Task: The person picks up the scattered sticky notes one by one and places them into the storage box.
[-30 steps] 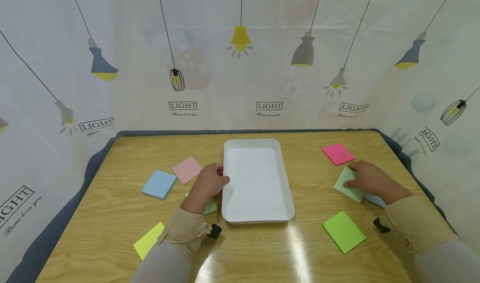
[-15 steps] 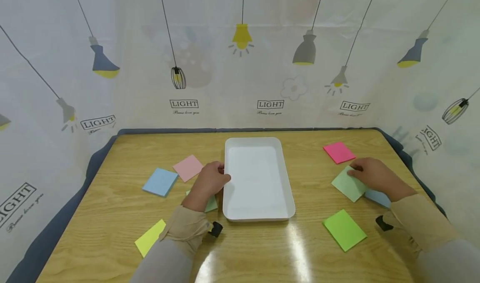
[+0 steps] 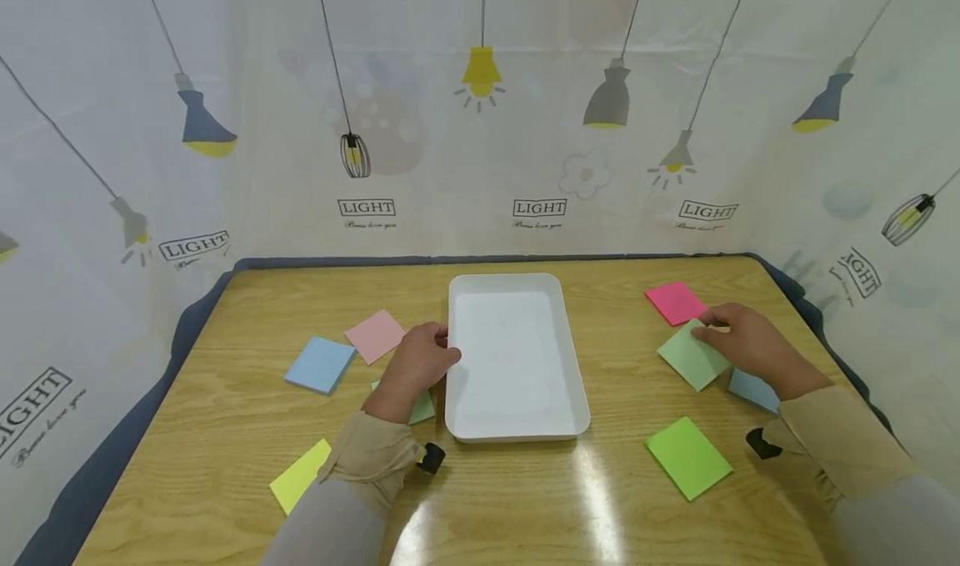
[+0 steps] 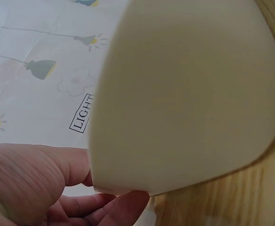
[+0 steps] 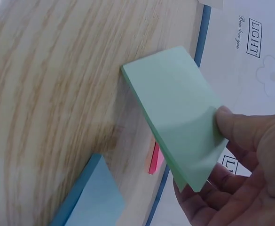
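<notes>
A white tray (image 3: 517, 366) lies at the middle of the wooden table. My left hand (image 3: 438, 351) grips its left rim; the left wrist view shows the tray wall (image 4: 189, 94) up close, with my fingers (image 4: 57, 188) curled at its edge. My right hand (image 3: 714, 330) pinches a pale green pad of sticky notes (image 3: 688, 356) at the right and holds it tilted just above the table. In the right wrist view my thumb lies on top of that pad (image 5: 175, 113) and my fingers sit under it.
A light blue pad (image 3: 752, 388), a red-pink pad (image 3: 675, 302) and a bright green pad (image 3: 687, 458) lie on the right. On the left are a pink pad (image 3: 375, 336), a blue pad (image 3: 320, 364), a yellow-green pad (image 3: 300, 476) and a pale green pad (image 3: 422, 406) under my left wrist.
My right hand has lifted the pale green pad off the light blue pad and drawn it a little away and to the left. The left hand has stayed on the tray rim.
</notes>
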`<action>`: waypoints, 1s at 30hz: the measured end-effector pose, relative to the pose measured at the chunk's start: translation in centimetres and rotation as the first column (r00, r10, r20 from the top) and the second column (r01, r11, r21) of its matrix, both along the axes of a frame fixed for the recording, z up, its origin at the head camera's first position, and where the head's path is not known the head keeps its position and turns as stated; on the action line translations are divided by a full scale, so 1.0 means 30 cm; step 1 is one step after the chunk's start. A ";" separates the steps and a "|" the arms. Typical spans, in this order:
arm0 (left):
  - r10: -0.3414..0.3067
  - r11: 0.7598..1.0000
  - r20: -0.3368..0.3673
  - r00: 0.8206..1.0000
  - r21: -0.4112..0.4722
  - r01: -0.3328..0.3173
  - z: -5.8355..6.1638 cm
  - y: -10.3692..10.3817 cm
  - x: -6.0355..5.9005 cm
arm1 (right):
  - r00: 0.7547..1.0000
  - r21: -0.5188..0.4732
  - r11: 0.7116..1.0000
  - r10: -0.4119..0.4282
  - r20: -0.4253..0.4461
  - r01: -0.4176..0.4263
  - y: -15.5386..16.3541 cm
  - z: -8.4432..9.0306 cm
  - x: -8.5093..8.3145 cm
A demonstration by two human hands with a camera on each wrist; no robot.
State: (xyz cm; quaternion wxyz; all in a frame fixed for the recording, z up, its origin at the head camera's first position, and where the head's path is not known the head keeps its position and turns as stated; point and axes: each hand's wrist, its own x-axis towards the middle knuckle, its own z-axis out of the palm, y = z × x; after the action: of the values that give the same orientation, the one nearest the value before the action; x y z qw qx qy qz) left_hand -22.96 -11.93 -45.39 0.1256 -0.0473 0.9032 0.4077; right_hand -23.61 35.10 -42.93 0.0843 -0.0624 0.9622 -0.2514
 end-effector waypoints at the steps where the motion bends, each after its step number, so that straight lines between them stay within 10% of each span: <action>1: 0.000 1.000 0.001 1.000 0.000 0.000 -0.001 0.000 0.000 | 1.000 -0.003 1.000 -0.010 0.005 0.010 -0.002 0.003 0.001; 30: -0.010 1.000 -0.002 1.000 0.015 0.010 0.006 -0.009 0.001 | 0.994 0.075 0.992 0.106 0.003 -0.106 -0.070 0.077 -0.025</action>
State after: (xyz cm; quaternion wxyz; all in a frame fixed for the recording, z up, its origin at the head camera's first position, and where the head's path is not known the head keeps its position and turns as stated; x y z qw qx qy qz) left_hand -22.94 -12.20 -45.23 0.1270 -0.0412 0.9005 0.4138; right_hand -24.37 33.01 -40.60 0.0995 -0.1104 0.9663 -0.2102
